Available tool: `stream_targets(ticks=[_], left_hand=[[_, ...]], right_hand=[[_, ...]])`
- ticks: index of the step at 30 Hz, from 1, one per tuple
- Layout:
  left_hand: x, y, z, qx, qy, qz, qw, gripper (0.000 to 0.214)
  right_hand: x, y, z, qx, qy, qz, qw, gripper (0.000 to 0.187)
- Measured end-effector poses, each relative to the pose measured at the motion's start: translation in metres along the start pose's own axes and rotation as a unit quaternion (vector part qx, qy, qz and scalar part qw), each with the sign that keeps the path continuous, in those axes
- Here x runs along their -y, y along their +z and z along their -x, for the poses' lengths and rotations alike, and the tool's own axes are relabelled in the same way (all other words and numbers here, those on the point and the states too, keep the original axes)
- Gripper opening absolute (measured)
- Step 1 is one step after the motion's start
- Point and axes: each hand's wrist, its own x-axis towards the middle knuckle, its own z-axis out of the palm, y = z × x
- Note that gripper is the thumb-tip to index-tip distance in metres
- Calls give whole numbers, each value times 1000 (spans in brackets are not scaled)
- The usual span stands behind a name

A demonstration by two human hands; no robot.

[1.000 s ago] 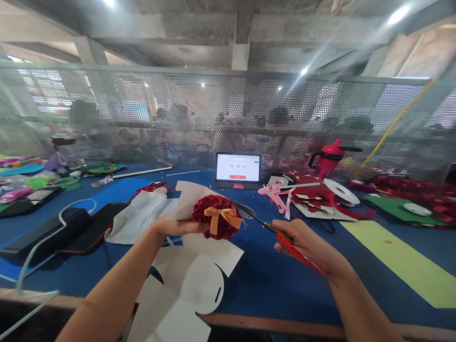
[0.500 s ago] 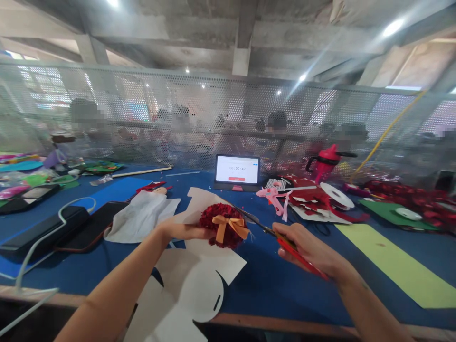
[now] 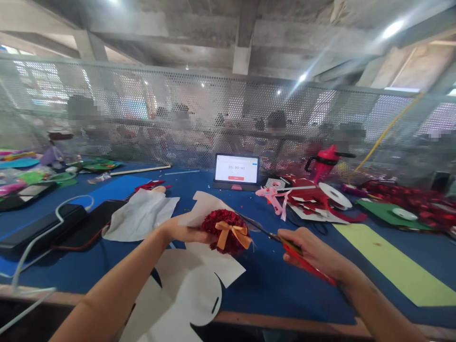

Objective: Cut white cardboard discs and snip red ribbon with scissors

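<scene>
Two bare hands work above the near edge of a blue worktop (image 3: 270, 285). One, the left hand (image 3: 181, 232), grips a round red pom-pom flower (image 3: 223, 228) from its left side, fingers closed around its back, holding it just above a white die-cut card sheet (image 3: 199, 289). An orange ribbon bow (image 3: 231, 232) sits on the front of the flower, facing the camera. Opposite it, the right hand (image 3: 313, 254) clasps red-handled scissors (image 3: 281, 237), whose metal blades point left and reach the flower's right side, close to the bow's tail; whether the blades are parted is hard to tell through the blur.

Judging by its fuzzy, ruffled surface, the flower is probably light, soft and easily crushed, so a gentle hold at the back or base, clear of the bow, seems best. Its ribbon looks thin and limp and likely to slip or fray.

Few true containers show. Toward the far right of the worktop a red jug (image 3: 326, 164) with a dark handle stands behind a heap of red and white paper scraps (image 3: 313, 199); its contents are hidden. At the far edge, in the middle, a tablet (image 3: 237, 170) is propped up showing a timer. White fabric (image 3: 140, 216) lies left of the flower, beside dark flat devices (image 3: 53, 228) with a white cable, near the left edge.
</scene>
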Motion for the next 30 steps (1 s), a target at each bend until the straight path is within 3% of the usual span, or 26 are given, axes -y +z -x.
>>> stream_targets(ticks=[5,11,20,30], left_hand=[[-2,1,-3,-16,11,-25,999,17],[-6,5,-6,21,19,-19,999,13],[-6,6,-6,26,18,-4,999,7],[-11,7,-11,24,44,42,998,6]], right_hand=[[0,-2,5,-3,-2,43,999,31],[0,1,6,10,1,82,997,29],[-2,6,3,14,-10,22,1000,33],[7,-16,9,45,24,73,996,33]])
